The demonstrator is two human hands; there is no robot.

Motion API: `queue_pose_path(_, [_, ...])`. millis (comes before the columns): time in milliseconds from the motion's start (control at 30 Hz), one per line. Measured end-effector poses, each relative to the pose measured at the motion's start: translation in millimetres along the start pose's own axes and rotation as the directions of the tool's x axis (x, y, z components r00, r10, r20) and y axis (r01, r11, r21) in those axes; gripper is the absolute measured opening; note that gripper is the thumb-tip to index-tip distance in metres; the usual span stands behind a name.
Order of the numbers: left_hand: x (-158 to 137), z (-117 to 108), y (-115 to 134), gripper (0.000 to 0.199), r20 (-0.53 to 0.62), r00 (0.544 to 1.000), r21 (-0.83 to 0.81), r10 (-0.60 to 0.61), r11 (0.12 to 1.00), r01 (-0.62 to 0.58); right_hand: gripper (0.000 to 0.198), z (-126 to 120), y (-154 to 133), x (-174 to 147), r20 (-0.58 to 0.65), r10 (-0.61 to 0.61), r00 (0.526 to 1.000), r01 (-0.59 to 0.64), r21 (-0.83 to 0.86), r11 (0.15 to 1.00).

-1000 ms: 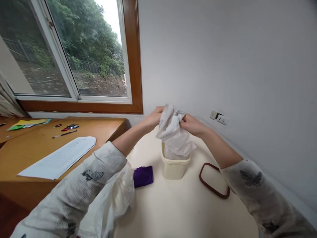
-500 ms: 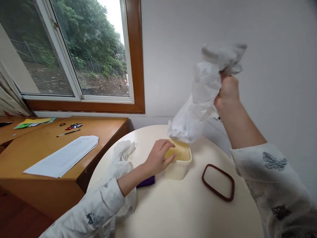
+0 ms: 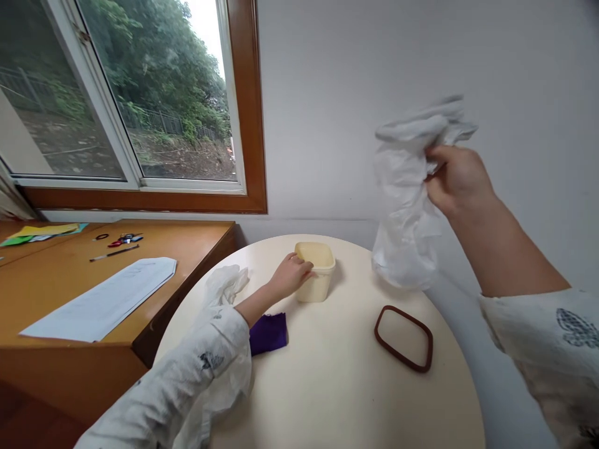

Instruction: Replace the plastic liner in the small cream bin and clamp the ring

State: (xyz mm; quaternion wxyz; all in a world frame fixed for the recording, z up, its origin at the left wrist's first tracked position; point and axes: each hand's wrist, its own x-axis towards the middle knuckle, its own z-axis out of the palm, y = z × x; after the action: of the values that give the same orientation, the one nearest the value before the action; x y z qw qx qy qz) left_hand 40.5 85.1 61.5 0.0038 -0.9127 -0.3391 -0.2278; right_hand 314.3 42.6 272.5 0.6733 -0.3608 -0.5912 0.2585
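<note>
Raised at the right, my right hand (image 3: 461, 181) grips a white plastic bag (image 3: 405, 231) by its gathered upper part. The bag hangs down over the right rear of the table, apart from the bin. My left hand (image 3: 292, 274) is closed on the left rim of a small cream bin (image 3: 316, 290), which stands upright on the round table (image 3: 337, 386). A brown rounded rim frame (image 3: 405, 340) lies flat on the table, front right of the bin. Beside my left forearm lie a purple cloth-like piece (image 3: 270, 332) and another white plastic bag (image 3: 227, 284), partly hidden by my sleeve.
To the left stands a wooden desk (image 3: 206, 234) with white paper sheets (image 3: 107, 299), a pen (image 3: 115, 252), a bunch of keys (image 3: 125, 240) and coloured papers (image 3: 42, 232). A wall (image 3: 327, 125) and a window (image 3: 154, 100) rise behind.
My right hand has carried the plastic bag to the right, away from above the bin. My left hand has closed on the bin's rim, and the bin sits farther back and left.
</note>
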Motion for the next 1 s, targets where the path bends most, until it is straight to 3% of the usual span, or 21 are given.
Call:
queue_pose_path(100, [13.8,-7.7,-7.5,0.036,-0.029,0.999,-0.014,-0.031,0.999,0.031,0.015,6.4,4.7,-20.7,-0.070,0.035,0.997,-0.022,0.180,0.983])
queue_pose_path(167, [19.3,-15.8,2.9,0.069,-0.039,0.998,-0.110,-0.048,0.993,0.044,0.014,13.3,6.8,-34.4,-0.040,0.117,0.992,-0.106,0.197,0.975])
queue_pose_path(233, [21.8,-23.4,25.5,0.100,-0.008,0.998,-0.375,-0.066,0.925,0.058,0.012,23.9,8.8,-48.0,0.037,0.181,0.983,-0.185,0.189,0.964])
queue_pose_path(267, [22.5,-25.9,39.5,0.101,0.011,0.998,-0.504,-0.055,0.862,0.054,0.011,31.2,9.5,-55.0,0.081,0.210,0.974,-0.222,0.183,0.958])
queue_pose_path(367, [25.8,-25.1,79.2,0.080,0.072,0.997,-0.776,-0.027,0.627,0.073,0.007,59.7,9.6,-76.7,0.208,0.286,0.935,-0.325,0.189,0.926])
queue_pose_path(467, [31.9,-16.1,98.9,0.052,0.016,0.963,-0.870,-0.268,0.471,0.146,0.003,85.1,9.6,-92.8,0.346,0.304,0.888,-0.396,0.239,0.886])
queue_pose_path(533, [35.0,-11.5,98.8,0.031,-0.008,0.931,-0.893,-0.365,0.422,0.158,0.004,89.1,14.5,-94.3,0.378,0.284,0.881,-0.394,0.255,0.883])
queue_pose_path(600, [34.6,-10.8,92.2,0.021,0.026,0.923,-0.898,-0.384,0.396,0.190,0.006,79.3,26.6,-87.1,0.312,0.271,0.910,-0.358,0.265,0.895])
queue_pose_path(667, [30.5,-13.7,83.9,0.021,0.103,0.922,-0.898,-0.373,0.363,0.247,0.009,59.0,46.1,-74.8,0.154,0.319,0.935,-0.351,0.269,0.897])
queue_pose_path(767, [21.4,-20.0,75.2,0.021,0.222,0.919,-0.890,-0.327,0.316,0.328,0.014,26.3,80.2,-58.9,-0.147,0.429,0.891,-0.408,0.152,0.900])
queue_pose_path(833, [16.9,-22.7,72.8,0.021,0.272,0.919,-0.883,-0.286,0.305,0.357,0.020,13.1,96.4,-55.9,-0.243,0.410,0.879,-0.393,0.117,0.912])
queue_pose_path(900, [14.2,-23.7,72.0,0.023,0.314,0.919,-0.875,-0.240,0.302,0.378,0.031,10.0,100.8,-59.9,-0.310,0.291,0.905,-0.298,0.023,0.954])
queue_pose_path(1000, [11.3,-23.5,69.8,0.025,0.364,0.915,-0.862,-0.173,0.309,0.402,0.043,20.3,84.0,-75.2,-0.317,-0.113,0.942,0.026,-0.266,0.964])
